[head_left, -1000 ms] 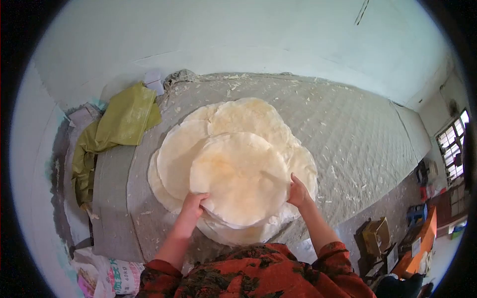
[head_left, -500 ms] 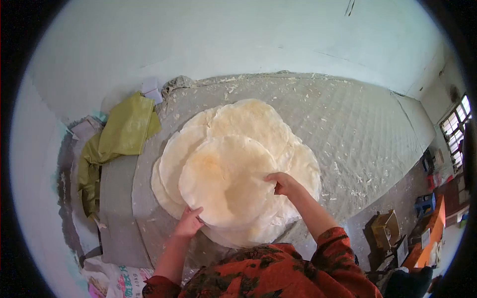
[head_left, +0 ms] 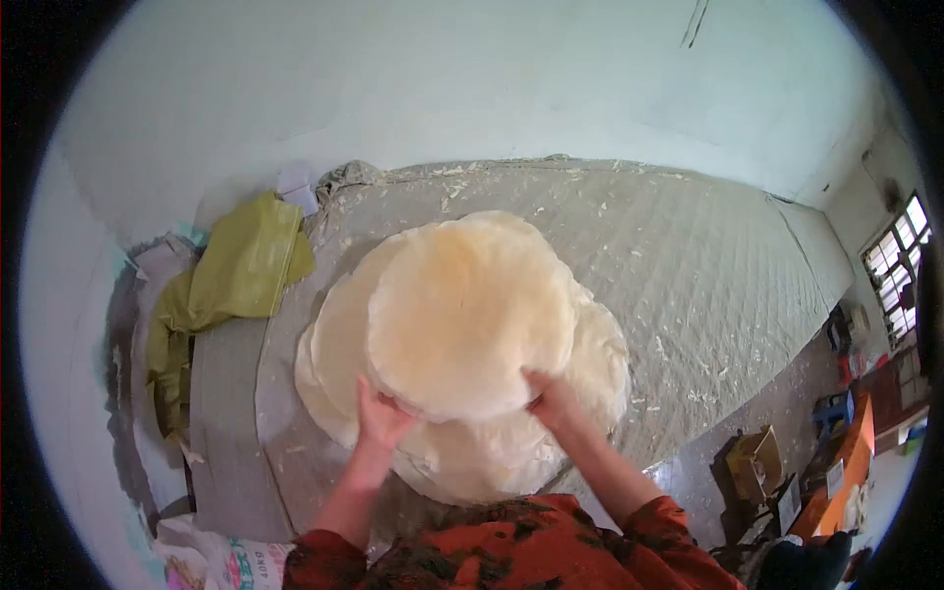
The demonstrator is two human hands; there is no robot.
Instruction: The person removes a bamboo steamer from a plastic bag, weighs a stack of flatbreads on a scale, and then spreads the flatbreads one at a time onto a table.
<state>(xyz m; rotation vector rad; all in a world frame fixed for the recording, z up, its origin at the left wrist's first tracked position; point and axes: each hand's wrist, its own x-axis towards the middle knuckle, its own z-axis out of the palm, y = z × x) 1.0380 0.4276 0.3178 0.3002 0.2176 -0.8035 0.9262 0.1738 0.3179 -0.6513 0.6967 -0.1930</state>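
A large round pale flatbread sheet is lifted and tilted up toward me over a pile of similar sheets. My left hand grips its lower left edge. At the lower right edge my right hand holds it from underneath. The pile rests on a grey quilted cloth strewn with small flakes. My red patterned sleeves show at the bottom of the view.
A crumpled yellow-green cloth lies left of the pile, by the wall. A printed sack sits at the lower left. Boxes and orange furniture stand on the floor at the right, below a window.
Both hands have shifted under the top sheet's near edge and raised it; it has moved away from me and now tilts up, covering the back sheets.
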